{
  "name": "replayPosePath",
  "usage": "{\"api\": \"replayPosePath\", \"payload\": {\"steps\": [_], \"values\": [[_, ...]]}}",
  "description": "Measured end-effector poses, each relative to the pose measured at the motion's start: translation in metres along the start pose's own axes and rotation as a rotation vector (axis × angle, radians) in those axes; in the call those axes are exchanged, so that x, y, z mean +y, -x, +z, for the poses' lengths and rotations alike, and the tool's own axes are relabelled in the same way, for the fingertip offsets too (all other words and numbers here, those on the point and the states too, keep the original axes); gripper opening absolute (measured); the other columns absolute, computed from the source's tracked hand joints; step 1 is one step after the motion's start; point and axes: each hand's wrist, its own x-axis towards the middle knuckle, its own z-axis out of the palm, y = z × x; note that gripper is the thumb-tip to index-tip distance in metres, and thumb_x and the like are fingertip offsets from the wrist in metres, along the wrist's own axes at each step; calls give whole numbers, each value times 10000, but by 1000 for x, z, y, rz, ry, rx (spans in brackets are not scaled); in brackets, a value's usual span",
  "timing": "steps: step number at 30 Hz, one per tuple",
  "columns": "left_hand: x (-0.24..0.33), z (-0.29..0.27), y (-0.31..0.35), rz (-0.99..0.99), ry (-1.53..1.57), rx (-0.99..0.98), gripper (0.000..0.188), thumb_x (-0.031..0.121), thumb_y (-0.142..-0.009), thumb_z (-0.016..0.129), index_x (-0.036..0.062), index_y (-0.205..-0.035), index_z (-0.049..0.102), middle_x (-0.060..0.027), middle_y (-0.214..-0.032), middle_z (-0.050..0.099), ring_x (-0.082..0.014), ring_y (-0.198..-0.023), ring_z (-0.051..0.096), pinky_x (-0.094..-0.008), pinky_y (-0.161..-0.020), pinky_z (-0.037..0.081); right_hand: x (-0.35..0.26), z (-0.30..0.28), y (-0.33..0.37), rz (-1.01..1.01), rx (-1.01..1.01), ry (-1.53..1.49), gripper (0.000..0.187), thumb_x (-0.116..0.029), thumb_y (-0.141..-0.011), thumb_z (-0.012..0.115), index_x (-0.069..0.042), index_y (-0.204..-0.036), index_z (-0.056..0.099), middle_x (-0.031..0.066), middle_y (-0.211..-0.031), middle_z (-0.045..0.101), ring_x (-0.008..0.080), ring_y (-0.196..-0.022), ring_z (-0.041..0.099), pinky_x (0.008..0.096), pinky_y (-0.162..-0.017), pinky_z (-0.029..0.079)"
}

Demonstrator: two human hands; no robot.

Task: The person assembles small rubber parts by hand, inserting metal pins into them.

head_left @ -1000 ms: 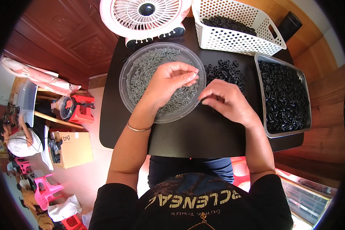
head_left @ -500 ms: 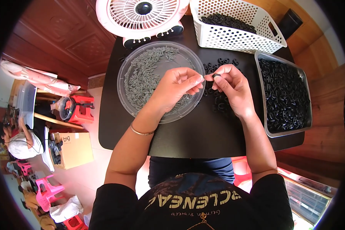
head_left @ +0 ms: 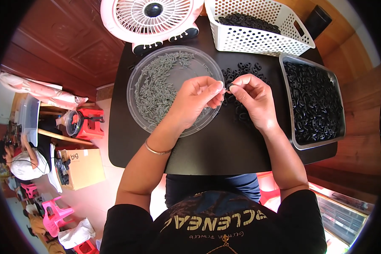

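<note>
Black piece (head_left: 229, 86) sits between the right fingers (head_left: 247, 80).

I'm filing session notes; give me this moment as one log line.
left hand: fingertips pinched, contents unclear; right hand: pinching small black piece; clear tub: grey pegs; metal tray: black parts

Seemingly a small, informal workshop; a dark table (head_left: 216, 158) bears a metal tray (head_left: 321, 143) of loose black parts (head_left: 311, 101) on the right; plastic stools (head_left: 55, 216) (pink and red), a cardboard box (head_left: 86, 169) and another person (head_left: 27, 164) are at left.
</note>
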Motion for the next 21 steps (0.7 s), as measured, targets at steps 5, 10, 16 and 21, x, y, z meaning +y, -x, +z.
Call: {"api": "replayPosePath", "payload": {"steps": [5, 10, 16, 21], "values": [[-2, -1, 0, 14, -11, 13, 170, 196, -868, 533, 37, -821, 568, -11, -720, 574, -68, -622, 514, -187, -562, 407, 3, 2, 1, -27, 15, 34, 55, -20, -803, 598, -18, -847, 566, -14, -765, 579, 14, -690, 510, 160, -612, 406], [-2, -1, 0, 10, -10, 29, 164, 189, -863, 542, 34, -821, 575, -13, -717, 574, -67, -623, 512, -184, -562, 406, 0, 3, 0, -22, 28, 30, 48, -22, -802, 602, -17, -838, 569, -13, -762, 579, 15, -689, 511, 160, -610, 409], [-3, 0, -1, 24, -9, 44, 170, 195, -841, 574, 30, -798, 576, -21, -702, 582, -68, -613, 531, -182, -559, 419, 2, 4, 0, -37, 41, 30, 52, -31, -802, 606, -15, -837, 572, -11, -756, 580, 17, -684, 511, 162, -606, 411], [-3, 0, -1, 30, 3, 25, 157, 182, -855, 556, 31, -817, 577, -20, -723, 580, -69, -625, 514, -186, -566, 410, 1, 3, 0, -34, 36, 43, 49, -34, -804, 605, -15, -836, 572, -12, -751, 580, 15, -677, 507, 159, -601, 408]]}}
